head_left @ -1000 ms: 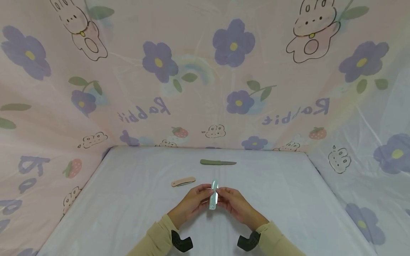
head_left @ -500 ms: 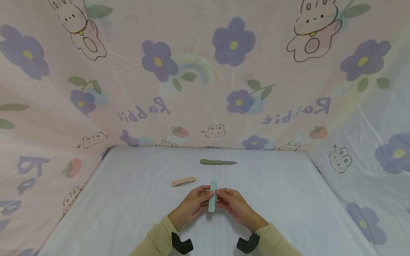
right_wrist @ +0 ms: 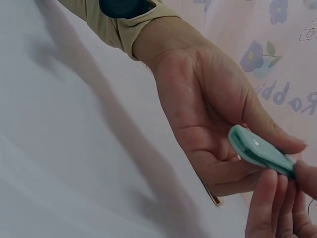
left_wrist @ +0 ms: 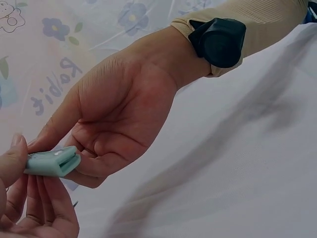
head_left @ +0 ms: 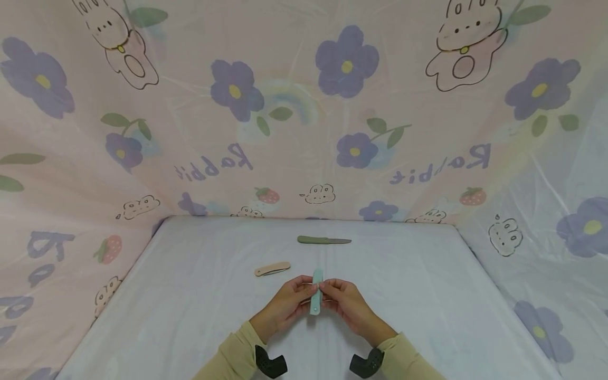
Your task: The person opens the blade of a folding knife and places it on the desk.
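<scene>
A mint-green folding knife [head_left: 315, 306] is held upright between both hands above the table, its handle pointing toward the person. The left hand [head_left: 283, 303] pinches it from the left, thumb on the near face. From the other side the right hand [head_left: 353, 304] pinches its edge between thumb and fingers. In the left wrist view the knife's handle [left_wrist: 52, 162] shows a slot at its end. The right wrist view shows the same handle [right_wrist: 262, 151] with a small pin. No blade stands out from it; fingers hide part of the handle.
A tan folding knife [head_left: 272, 268] lies folded on the white tabletop [head_left: 404, 274], left of and beyond the hands. Farther back lies a green-handled knife [head_left: 313, 240] with its blade out to the right. A printed curtain [head_left: 294, 148] surrounds the table's back and sides.
One second ago a bright blade strip showed along the mint knife's right side; now only the green handle shows. The hands have hardly shifted, and the other knives lie as before.
</scene>
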Action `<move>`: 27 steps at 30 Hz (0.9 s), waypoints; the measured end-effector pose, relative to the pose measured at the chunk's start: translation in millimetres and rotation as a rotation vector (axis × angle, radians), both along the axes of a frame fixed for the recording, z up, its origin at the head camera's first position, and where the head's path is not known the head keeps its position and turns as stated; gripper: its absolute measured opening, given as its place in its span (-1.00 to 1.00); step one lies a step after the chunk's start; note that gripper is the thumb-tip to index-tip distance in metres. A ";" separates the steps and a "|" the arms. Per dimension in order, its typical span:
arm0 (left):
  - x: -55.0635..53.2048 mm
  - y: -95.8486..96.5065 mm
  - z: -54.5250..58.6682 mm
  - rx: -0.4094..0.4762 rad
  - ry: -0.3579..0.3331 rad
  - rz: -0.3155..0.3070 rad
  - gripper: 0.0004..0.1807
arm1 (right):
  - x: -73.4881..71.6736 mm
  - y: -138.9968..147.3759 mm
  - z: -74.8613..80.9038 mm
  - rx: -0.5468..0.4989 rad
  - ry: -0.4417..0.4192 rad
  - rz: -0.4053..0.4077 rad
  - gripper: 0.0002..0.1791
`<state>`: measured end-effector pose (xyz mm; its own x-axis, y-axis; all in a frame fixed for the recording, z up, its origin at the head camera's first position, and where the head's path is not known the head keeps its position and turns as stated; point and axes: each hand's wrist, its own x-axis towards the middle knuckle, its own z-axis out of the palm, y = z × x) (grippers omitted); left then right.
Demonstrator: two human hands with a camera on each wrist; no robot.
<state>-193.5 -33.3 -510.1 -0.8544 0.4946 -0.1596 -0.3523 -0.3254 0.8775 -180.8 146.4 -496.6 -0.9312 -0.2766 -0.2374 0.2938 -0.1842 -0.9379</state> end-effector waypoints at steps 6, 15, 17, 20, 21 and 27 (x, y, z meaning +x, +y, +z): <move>0.1 0.0 0.0 -0.004 0.035 -0.042 -0.56 | 0.2 1.3 1.1 0.004 -0.024 -0.001 -0.65; -0.4 2.3 0.4 -0.023 0.038 -0.042 -0.55 | 0.0 4.5 -0.1 -0.013 -0.023 0.022 -0.64; -0.5 2.9 0.0 -0.027 0.039 -0.042 -0.55 | 0.1 5.2 -0.3 -0.019 -0.022 0.023 -0.64; -0.4 4.1 -0.1 -0.023 0.035 -0.040 -0.54 | 0.5 6.3 -0.5 -0.026 -0.022 0.016 -0.64; -0.3 4.7 -0.2 -0.020 0.033 -0.039 -0.55 | 0.8 6.6 -0.4 -0.027 -0.023 0.012 -0.64; 1.5 6.8 -1.5 -0.039 0.035 -0.019 -0.55 | 2.3 8.3 -1.5 -0.035 -0.042 -0.007 -0.65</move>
<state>-192.0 -26.5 -511.6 -0.8503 0.5046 -0.1498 -0.3273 -0.2840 0.9012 -178.5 154.7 -498.1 -0.9226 -0.2787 -0.2667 0.3314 -0.2190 -0.9177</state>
